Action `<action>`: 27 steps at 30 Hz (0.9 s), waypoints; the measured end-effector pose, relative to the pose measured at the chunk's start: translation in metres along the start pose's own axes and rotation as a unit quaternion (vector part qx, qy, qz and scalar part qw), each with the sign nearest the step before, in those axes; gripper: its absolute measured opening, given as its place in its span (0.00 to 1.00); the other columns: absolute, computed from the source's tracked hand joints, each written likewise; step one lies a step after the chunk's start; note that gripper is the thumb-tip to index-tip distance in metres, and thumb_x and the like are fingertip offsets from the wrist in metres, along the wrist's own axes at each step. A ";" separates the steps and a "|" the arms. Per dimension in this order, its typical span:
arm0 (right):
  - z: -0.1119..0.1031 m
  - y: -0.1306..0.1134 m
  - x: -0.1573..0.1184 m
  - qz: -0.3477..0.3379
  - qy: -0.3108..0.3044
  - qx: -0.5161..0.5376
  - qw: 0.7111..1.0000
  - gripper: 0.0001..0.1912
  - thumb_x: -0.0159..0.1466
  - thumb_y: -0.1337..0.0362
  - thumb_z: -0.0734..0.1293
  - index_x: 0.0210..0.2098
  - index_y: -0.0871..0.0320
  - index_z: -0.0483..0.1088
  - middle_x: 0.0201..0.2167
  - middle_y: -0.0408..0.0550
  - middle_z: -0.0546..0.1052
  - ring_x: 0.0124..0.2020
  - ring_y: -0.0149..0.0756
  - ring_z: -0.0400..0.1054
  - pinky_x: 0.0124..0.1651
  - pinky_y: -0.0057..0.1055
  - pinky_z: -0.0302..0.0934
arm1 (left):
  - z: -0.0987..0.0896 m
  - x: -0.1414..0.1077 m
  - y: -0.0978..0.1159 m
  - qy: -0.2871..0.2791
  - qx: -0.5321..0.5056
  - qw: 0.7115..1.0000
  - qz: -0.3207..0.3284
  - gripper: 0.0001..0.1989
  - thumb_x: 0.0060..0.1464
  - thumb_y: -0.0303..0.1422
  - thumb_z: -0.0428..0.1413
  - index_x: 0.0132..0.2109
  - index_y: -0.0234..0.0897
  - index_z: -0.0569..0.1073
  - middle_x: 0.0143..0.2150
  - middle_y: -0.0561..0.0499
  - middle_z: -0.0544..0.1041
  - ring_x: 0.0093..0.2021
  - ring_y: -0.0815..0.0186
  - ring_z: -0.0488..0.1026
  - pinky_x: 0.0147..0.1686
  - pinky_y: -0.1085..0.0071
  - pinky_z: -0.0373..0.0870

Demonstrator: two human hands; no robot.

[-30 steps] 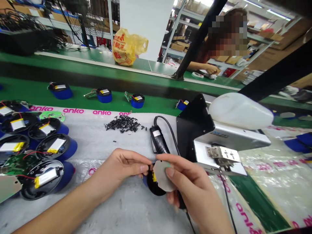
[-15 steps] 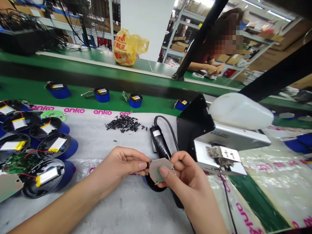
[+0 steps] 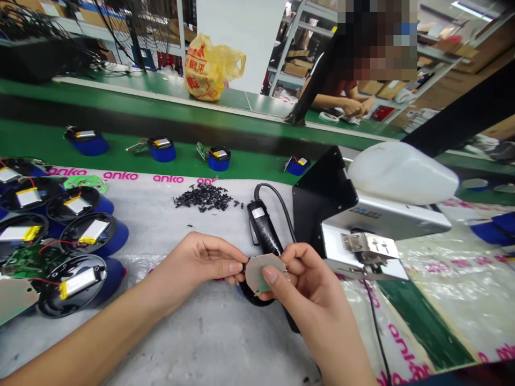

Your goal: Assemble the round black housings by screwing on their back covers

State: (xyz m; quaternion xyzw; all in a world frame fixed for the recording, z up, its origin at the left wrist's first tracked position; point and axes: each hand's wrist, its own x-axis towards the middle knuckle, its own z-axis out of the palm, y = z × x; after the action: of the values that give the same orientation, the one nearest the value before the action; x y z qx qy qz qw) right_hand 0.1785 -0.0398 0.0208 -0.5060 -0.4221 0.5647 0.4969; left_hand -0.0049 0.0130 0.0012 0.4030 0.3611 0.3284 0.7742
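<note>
My right hand (image 3: 308, 287) is closed on a pale, many-sided circuit board (image 3: 260, 272), its thumb lying across the flat face. At the board's left edge, my left hand (image 3: 211, 260) pinches a small black part (image 3: 244, 266), mostly hidden by the fingertips. Below the board and partly covered by it sits a round black-and-blue housing (image 3: 254, 296). Just behind my hands lies a black corded electric screwdriver (image 3: 263, 228). A pile of small black parts (image 3: 203, 197) is spread on the white foam sheet (image 3: 153, 214) farther back.
Several blue housings with batteries (image 3: 94, 230) crowd the left side. More blue housings (image 3: 162, 149) stand on the green belt (image 3: 129, 161) behind. A silver machine (image 3: 378, 241) with a black shield (image 3: 322, 190) stands at right. Across the belt are a yellow bag (image 3: 209, 69) and a co-worker's hands (image 3: 356, 107).
The view has shifted slightly, so the background sits a little higher. Both hands keep nearly the same pose at the board, and the black part stays against its left edge.
</note>
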 end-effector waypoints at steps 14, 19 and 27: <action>-0.012 -0.014 -0.021 -0.273 0.046 -0.461 0.843 0.11 0.66 0.58 0.69 0.47 0.49 0.68 0.40 0.49 0.79 0.35 0.40 0.77 0.35 0.32 0.74 | 0.006 -0.006 0.009 0.028 0.040 0.998 0.028 0.04 0.49 0.29 0.67 0.34 0.40 0.82 0.29 0.54 0.82 0.30 0.70 0.77 0.32 0.78 0.73; -0.019 -0.033 -0.010 -0.386 -0.139 -0.619 0.669 0.19 0.70 0.71 0.57 0.59 0.58 0.67 0.56 0.58 0.73 0.52 0.48 0.73 0.50 0.40 0.72 | 0.005 -0.010 0.014 -0.003 0.028 0.999 0.027 0.07 0.51 0.31 0.66 0.39 0.38 0.80 0.34 0.51 0.82 0.35 0.67 0.78 0.37 0.74 0.74; -0.026 -0.025 0.002 -0.249 -0.130 -0.487 0.827 0.23 0.64 0.65 0.72 0.57 0.45 0.67 0.49 0.44 0.74 0.46 0.35 0.72 0.47 0.28 0.70 | 0.019 -0.013 -0.004 0.017 0.356 0.923 0.142 0.48 0.33 0.41 0.75 0.63 0.49 0.68 0.58 0.46 0.69 0.53 0.49 0.71 0.51 0.57 0.71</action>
State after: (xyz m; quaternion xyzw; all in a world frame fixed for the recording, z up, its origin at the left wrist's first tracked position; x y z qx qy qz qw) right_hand 0.2078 -0.0349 0.0419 -0.4821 -0.8145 0.2038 0.2504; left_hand 0.0046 -0.0070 0.0092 0.6936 0.4064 0.2916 0.5183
